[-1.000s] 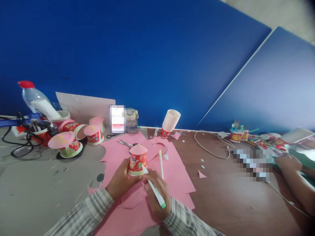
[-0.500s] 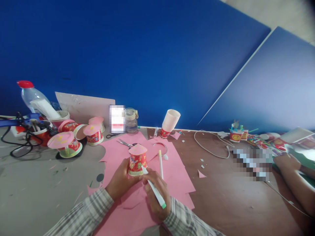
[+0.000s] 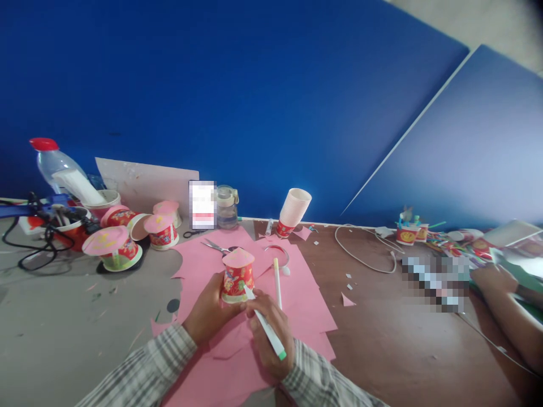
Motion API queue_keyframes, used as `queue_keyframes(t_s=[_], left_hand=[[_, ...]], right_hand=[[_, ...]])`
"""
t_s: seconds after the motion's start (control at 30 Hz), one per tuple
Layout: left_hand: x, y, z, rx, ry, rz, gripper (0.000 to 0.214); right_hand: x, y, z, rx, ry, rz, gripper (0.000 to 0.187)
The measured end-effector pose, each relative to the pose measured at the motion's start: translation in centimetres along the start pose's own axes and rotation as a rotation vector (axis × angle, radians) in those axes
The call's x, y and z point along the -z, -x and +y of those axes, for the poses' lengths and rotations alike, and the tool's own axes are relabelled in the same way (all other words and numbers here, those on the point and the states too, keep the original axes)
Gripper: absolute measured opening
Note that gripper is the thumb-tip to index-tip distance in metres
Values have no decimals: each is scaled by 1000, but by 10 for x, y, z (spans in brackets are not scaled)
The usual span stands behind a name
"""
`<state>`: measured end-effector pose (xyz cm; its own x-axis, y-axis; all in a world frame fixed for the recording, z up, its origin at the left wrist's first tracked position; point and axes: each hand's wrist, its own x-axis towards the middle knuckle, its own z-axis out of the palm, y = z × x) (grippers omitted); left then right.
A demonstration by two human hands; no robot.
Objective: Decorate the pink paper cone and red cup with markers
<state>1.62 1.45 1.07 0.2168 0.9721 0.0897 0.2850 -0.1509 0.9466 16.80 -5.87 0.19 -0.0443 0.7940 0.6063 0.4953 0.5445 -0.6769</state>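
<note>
An upside-down red printed paper cup (image 3: 236, 282) with a pink paper top (image 3: 238, 258) is gripped by my left hand (image 3: 210, 314) at its lower left side. My right hand (image 3: 271, 333) is closed round a white marker (image 3: 270, 334) with a green end, its tip meeting the cup's front. Both hands are over pink paper sheets (image 3: 305, 305). On the sheets, just behind the cup, lie scissors (image 3: 215, 246). A second marker (image 3: 277, 280), white with a yellow end, lies right of the cup, near a ring-shaped piece (image 3: 280, 254).
Several pink-topped cups (image 3: 161, 230) stand at the left, near a red-capped bottle (image 3: 46, 158) and black cables (image 3: 31, 232). A jar (image 3: 227, 209) and a leaning cup stack (image 3: 294, 209) are by the blue partition (image 3: 237, 102). Another person's arm (image 3: 500, 299) rests at the right.
Almost nothing differs. Both hands, the cup and the marker hold nearly the same place, with only a very slight shift of the view.
</note>
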Motion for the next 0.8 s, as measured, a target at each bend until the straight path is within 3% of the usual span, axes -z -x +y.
queue_keyframes(t_s=[0.1,0.53,0.8], left_hand=[[0,0,-1,2,-23,7,47],[0,0,0,4,-23,22,49],[0,1,-1,-13,-25,22,49]], right_hand=[[0,1,0,6,22,-44,26],[-2,1,-1,-39,-11,12,24],[-1,4,1,-5,-26,-32,27]])
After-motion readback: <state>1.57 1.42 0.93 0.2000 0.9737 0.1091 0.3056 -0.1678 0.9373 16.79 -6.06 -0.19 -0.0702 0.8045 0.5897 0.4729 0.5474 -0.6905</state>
